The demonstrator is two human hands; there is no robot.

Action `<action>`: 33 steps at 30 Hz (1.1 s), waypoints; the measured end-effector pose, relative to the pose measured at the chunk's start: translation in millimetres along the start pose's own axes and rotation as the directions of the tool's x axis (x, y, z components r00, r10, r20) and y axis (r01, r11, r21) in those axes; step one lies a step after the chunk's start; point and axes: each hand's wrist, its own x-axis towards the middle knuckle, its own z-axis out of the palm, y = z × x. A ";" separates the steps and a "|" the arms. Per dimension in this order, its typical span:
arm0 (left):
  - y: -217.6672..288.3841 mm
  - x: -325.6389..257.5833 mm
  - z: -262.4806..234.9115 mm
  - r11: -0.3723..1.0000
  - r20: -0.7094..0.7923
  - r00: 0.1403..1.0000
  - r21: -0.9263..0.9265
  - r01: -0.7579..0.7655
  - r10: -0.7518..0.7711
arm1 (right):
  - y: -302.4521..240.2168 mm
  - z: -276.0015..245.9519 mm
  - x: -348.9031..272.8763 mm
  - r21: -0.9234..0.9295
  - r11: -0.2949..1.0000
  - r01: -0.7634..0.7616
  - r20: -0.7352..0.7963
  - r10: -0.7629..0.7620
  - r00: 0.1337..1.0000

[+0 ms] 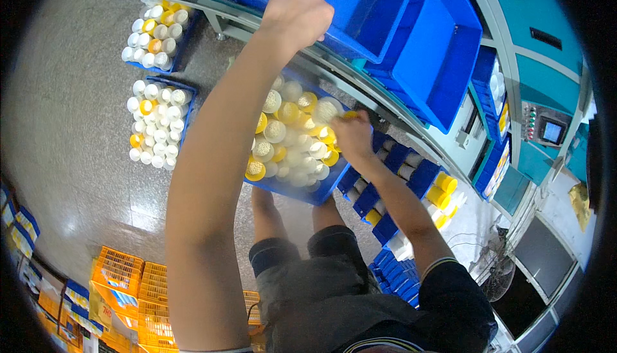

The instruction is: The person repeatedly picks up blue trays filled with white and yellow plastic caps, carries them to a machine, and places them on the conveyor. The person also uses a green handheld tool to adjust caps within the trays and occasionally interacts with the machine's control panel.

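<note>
My left hand (297, 17) is closed in a fist over the side of a large blue crate (350, 9); its fingers are curled out of view, so what they hold, if anything, is hidden. Lower down, my right hand (355, 138) is at the right side of a blue tray (292, 191). Its fingers are closed at a whitish cup (327, 110), which is blurred and looks larger than those around it. The tray is full of white and yellow cups (274, 131), several with pale pellets inside. A whitish haze blurs the tray's middle.
Two trays of cups (159, 121) stand on the floor at left. Another blue crate (427, 51) sits beside the large one, next to a teal machine with a control panel (551, 130). Stacked blue trays (385, 231) are by my right arm; orange crates (119, 272) stand lower left.
</note>
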 end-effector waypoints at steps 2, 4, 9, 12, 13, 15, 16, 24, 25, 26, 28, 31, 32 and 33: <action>1.8 2.6 -0.8 0.998 0.060 0.996 -0.030 0.060 -0.059 | -13.6 42.0 28.4 0.049 0.998 0.050 -0.184 -0.040 0.982; 3.0 3.9 -1.7 0.997 0.061 0.996 -0.015 0.072 -0.071 | -29.4 70.6 50.1 0.132 0.987 0.087 -0.345 -0.036 0.938; 3.6 4.5 -6.5 0.997 0.141 0.987 0.020 0.070 -0.072 | -44.1 106.0 93.9 0.215 0.971 0.103 -0.348 -0.022 0.937; 5.2 5.2 -5.8 0.994 0.127 0.986 -0.001 0.109 -0.108 | -55.1 92.9 97.2 0.245 0.969 0.039 -0.164 0.001 0.987; 5.0 5.9 -4.4 0.993 0.143 0.983 -0.005 0.120 -0.118 | -57.9 80.0 96.2 0.254 0.967 -0.016 -0.018 0.022 1.000; 4.1 8.6 0.3 0.993 0.149 0.981 0.017 0.120 -0.122 | -49.4 41.5 75.6 0.336 0.932 0.136 -0.292 -0.034 0.956; 4.4 9.9 3.4 0.992 0.137 0.983 0.049 0.116 -0.122 | -38.7 17.5 58.8 0.361 0.907 0.218 -0.404 -0.059 0.913; 28.3 6.0 -14.1 0.967 0.115 0.984 0.229 0.110 -0.139 | 135.0 -93.7 -39.1 0.049 0.921 -0.386 -0.170 0.389 0.905; 37.6 8.1 -24.9 0.956 0.132 0.978 0.269 0.120 -0.160 | 154.1 -89.6 -34.6 0.055 0.835 -0.548 0.022 0.547 0.837; 48.5 8.9 -35.2 0.944 0.077 0.994 0.328 0.043 -0.072 | 165.8 -80.8 -35.4 0.018 0.883 -0.470 -0.026 0.470 0.882; 76.1 6.1 -58.3 0.938 0.066 0.997 0.347 0.020 -0.046 | 183.6 -68.2 -41.6 -0.021 0.928 -0.372 -0.085 0.369 0.926; 126.1 -40.3 -89.5 0.945 0.093 0.987 0.313 0.099 -0.134 | 197.2 -52.6 -36.5 0.044 0.964 -0.261 -0.190 0.265 0.946; 144.1 -69.0 -97.0 0.943 0.073 0.979 0.291 0.160 -0.189 | 200.3 -48.9 -36.0 0.032 0.963 -0.268 -0.172 0.269 0.948; 164.0 -103.3 -102.1 0.931 0.033 0.977 0.312 0.192 -0.212 | 203.4 -45.2 -35.8 0.043 0.976 -0.212 -0.253 0.216 0.943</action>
